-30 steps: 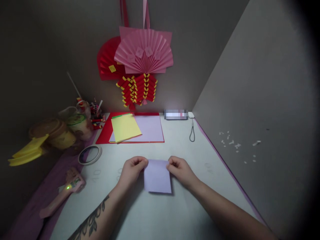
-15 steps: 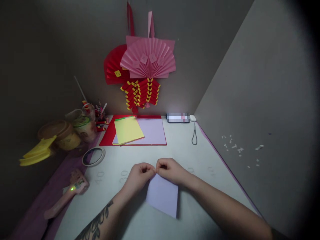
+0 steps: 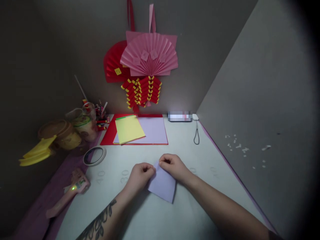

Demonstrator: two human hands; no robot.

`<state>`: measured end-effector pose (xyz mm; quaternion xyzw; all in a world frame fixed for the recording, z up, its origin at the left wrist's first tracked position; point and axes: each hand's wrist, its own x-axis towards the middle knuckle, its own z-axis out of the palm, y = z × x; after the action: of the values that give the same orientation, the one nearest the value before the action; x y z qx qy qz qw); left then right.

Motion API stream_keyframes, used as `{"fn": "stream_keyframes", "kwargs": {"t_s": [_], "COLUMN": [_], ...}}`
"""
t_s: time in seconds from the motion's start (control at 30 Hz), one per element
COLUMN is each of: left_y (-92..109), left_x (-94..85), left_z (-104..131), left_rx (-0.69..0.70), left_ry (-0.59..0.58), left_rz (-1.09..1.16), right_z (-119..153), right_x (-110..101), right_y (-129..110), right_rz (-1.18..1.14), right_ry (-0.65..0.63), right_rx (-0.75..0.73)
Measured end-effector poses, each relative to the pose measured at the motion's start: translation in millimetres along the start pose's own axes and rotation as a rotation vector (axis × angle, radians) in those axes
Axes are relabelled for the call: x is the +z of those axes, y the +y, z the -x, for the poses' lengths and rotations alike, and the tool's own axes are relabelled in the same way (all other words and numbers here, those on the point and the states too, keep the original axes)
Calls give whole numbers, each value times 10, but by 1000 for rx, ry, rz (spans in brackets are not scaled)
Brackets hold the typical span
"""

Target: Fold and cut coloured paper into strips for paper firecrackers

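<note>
A small sheet of lavender paper (image 3: 163,186) hangs at a slant between my hands, just above the pale cutting mat (image 3: 120,213). My left hand (image 3: 140,175) pinches its upper left edge between thumb and forefinger. At the top of the sheet, my right hand (image 3: 173,166) pinches the edge a short way to the right, its curled fingers covering the upper right part. The lower edge of the paper is free.
Beyond my hands lie stacked coloured sheets (image 3: 130,130) and a phone (image 3: 180,116). To the left are a tape roll (image 3: 86,160), a pink glue gun (image 3: 67,196) with a green light, and lidded containers (image 3: 66,135). Paper fans (image 3: 150,56) hang on the wall.
My fingertips have moved slightly apart, the right hand going up and to the right. The lavender paper has risen, and its lower corner sits higher than before.
</note>
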<state>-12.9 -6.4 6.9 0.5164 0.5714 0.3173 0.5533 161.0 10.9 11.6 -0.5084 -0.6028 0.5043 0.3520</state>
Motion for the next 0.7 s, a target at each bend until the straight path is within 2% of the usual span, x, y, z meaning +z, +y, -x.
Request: {"fn": "stream_keyframes", "kwargs": {"t_s": [0.2, 0.43, 0.7], "left_y": [-9, 4, 96], "left_x": [5, -36, -174], "left_z": [-10, -29, -63], "left_rx": [20, 26, 54], "left_ry": [15, 21, 73], "left_rz": [-37, -63, -77], "right_z": [-30, -66, -84], "right_x": [-52, -194, -156], "right_y": [25, 62, 153], "right_rz": [-40, -178, -220], "right_ry": [43, 169, 208], "right_rx": [25, 71, 65]}}
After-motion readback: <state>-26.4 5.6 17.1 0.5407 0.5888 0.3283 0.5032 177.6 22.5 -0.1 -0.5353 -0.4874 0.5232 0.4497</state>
